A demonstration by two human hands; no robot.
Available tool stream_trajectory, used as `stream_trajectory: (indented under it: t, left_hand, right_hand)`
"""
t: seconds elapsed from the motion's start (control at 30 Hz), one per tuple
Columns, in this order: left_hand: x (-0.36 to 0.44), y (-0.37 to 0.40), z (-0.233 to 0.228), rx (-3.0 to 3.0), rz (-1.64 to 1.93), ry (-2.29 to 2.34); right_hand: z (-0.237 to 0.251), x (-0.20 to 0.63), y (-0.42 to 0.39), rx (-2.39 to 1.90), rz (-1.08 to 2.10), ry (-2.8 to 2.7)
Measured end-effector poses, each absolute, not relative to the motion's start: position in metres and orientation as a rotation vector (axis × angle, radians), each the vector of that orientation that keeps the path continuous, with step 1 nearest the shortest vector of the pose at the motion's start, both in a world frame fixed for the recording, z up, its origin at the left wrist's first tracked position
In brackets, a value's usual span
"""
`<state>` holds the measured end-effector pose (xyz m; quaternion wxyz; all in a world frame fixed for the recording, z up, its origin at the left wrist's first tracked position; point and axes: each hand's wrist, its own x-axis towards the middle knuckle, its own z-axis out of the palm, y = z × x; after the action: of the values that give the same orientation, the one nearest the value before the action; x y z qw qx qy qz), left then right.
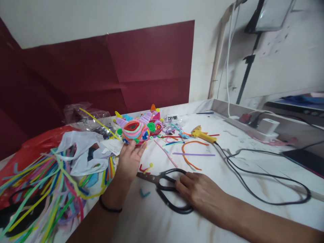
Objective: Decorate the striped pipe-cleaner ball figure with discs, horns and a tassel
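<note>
A colourful pipe-cleaner fish (pixel 134 130) with blue eyes, a red oval patch and purple fins is in the middle of the head view. My left hand (pixel 129 158) reaches to its lower edge, fingers stretched and apart, the tips at or touching it. Black-handled scissors (pixel 158 180) lie on the table with their handle loops spread. My right hand (pixel 197 189) has its curled fingers on the upper loop. Small red and yellow pipe-cleaner bits (pixel 146 168) lie between the hands, and a teal bit (pixel 144 193) is nearer me.
Many loose pipe cleaners (pixel 55 182) spread on the left beside a red plastic bag (pixel 48 138) and a white bag (pixel 81 152). A yellow glue gun (pixel 204 135) trails a looped black cable (pixel 253 197). A power strip (pixel 263 135) stands at the right.
</note>
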<state>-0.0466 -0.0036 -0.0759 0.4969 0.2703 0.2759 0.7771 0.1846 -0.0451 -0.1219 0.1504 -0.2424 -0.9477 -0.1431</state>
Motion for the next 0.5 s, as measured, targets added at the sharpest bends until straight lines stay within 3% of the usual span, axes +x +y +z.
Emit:
stream_trajectory:
  t: [0.5]
  left_hand:
    - [-0.048, -0.003, -0.085, 0.640, 1.834, 0.679]
  right_hand:
    - [-0.122, 0.181, -0.016, -0.781, -0.459, -2.713]
